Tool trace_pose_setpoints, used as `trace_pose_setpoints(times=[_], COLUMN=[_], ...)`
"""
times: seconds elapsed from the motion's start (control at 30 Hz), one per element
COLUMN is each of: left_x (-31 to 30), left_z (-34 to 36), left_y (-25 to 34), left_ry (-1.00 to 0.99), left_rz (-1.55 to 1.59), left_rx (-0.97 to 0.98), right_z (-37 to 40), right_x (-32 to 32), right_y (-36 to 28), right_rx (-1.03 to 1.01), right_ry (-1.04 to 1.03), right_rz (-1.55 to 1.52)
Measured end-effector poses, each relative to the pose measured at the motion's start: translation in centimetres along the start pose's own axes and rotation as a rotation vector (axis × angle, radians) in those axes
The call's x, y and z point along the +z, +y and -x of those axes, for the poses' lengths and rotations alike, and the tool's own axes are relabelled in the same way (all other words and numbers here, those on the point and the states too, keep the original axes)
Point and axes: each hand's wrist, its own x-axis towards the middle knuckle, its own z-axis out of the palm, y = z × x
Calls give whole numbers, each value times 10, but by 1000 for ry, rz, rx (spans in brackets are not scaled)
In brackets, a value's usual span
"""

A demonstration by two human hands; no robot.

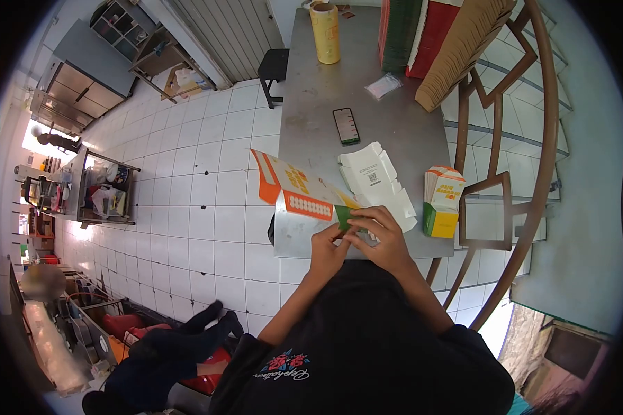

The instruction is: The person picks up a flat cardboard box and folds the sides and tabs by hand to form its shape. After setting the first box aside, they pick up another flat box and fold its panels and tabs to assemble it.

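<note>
A partly folded cardboard food box [299,185], orange, white and yellow with a green end, is held up over the near end of the metal table. My left hand [329,247] pinches its green end from the left. From the right, my right hand [382,238] grips the same end, fingers bent over the edge and close to my left fingers. Beneath and beyond my right hand lies an unfolded box blank [374,174], white side up with a printed square code. To the right stands a stack of folded boxes [443,197] in the same colours.
On the metal table [304,104] are a phone [346,126], a small clear plastic packet [383,86], a yellow film roll [325,34] and stacked cardboard [457,52]. A brown stair railing [548,104] runs along the right. Another person [163,353] sits at lower left.
</note>
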Motion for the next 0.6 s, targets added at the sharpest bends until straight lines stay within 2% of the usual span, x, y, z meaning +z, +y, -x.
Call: trace_pose_setpoints(times=[0.07, 0.13, 0.2, 0.27, 0.33, 0.37, 0.43, 0.47, 0.53, 0.6], left_x=[-3, -3, -7, -6, -2, -4, -11, -14, -20, -22], left_z=[-2, -4, -4, -3, -1, -3, -8, -10, -14, -14], left_y=[3, 8, 11, 10, 4, 1, -4, -7, -6, 0], left_ry=[-55, -76, -103, -129, -85, -82, 60, 59, 120, 127], left_rz=[-51, -196, -203, -212, 335, 335, 829, 827, 603, 623], left_rx=[-6, 135, 168, 199, 13, 14, -255, -254, -386, -441], right_z=[-3, -5, -4, -1, 0, -1, -1, 0, 4, 5], right_x=[5, 6, 6, 4, 4, 4, 3, 4, 7, 6], right_y=[0, -3, -2, 3, 7, 9, 13, 14, 15, 14], right_rx=[-28, -26, -23, -108, -106, -106, -124, -139, -143, -151], right_ry=[45, 56, 66, 33, 29, 25, 6, -12, -30, -52], right_rz=[72, 109, 146, 282, 281, 281, 235, 191, 183, 176])
